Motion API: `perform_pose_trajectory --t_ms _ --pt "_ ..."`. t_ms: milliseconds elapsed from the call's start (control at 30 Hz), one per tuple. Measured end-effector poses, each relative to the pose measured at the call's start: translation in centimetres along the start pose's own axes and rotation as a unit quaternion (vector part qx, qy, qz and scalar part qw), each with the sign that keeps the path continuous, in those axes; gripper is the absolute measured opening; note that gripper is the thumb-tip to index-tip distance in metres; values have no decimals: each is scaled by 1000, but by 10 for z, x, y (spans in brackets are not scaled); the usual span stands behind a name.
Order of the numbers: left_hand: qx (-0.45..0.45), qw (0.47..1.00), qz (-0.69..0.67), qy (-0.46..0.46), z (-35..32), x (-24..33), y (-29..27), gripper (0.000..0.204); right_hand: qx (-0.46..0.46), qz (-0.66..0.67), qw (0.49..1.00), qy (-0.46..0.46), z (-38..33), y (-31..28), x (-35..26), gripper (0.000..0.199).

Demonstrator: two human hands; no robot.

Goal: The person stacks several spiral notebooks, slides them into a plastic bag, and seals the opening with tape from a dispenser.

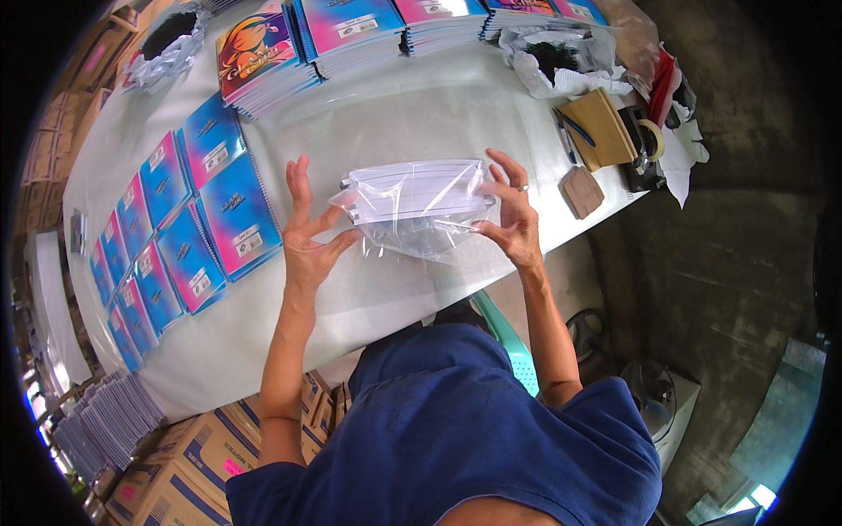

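Observation:
In front of me, a clear plastic bag (412, 235) lies over a white stack with thin dark lines (417, 188), which looks like notebooks or paper seen edge-on. The film's loose lower part is crumpled toward me. My left hand (314, 232) grips the bag's left end between thumb and index finger, its other fingers raised. At the opposite end, my right hand (516, 217) holds the bag with the thumb low and the fingers bent above. A ring shows on a right finger.
Blue-pink spiral notebooks (235, 215) lie in overlapping rows on the white-covered table (351, 307). Notebook stacks (351, 35) line the far edge. At right are a tape dispenser (647, 145), pens (574, 130), a brown block (581, 193) and crumpled plastic (561, 61). Cartons (210, 456) stand below left.

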State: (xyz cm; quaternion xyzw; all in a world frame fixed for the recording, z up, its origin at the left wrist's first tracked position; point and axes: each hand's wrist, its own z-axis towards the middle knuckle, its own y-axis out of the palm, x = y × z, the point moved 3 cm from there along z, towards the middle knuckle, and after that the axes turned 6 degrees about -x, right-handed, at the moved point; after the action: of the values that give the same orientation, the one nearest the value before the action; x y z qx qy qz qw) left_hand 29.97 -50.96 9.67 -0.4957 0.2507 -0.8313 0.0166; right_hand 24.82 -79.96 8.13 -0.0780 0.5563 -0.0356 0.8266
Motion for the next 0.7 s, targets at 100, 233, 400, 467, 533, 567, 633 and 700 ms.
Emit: perform_pose_trajectory --t_ms 100,233,400,467,533,567,633,700 --pt "31 995 -85 -41 3 3 -6 49 40 69 997 -4 4 -6 -12 62" --pt "-3 1000 0 -3 5 5 2 54 -105 -120 987 34 9 7 -12 85" --pt "3 999 38 -16 10 14 4 60 -74 -100 992 39 11 -6 -19 94" --pt "11 999 34 -10 5 11 1 63 -105 -137 983 62 14 -1 -26 98" --pt "20 999 20 -16 2 11 4 65 -62 -44 995 64 19 3 -32 100" --pt "28 999 10 -23 0 11 5 66 -40 3 997 64 20 3 -33 101" --pt "52 997 -32 -39 -5 12 6 66 -2 173 984 37 19 -11 -26 103" --pt "80 990 -94 -61 -10 12 8 66 6 230 973 6 29 -18 -41 78"
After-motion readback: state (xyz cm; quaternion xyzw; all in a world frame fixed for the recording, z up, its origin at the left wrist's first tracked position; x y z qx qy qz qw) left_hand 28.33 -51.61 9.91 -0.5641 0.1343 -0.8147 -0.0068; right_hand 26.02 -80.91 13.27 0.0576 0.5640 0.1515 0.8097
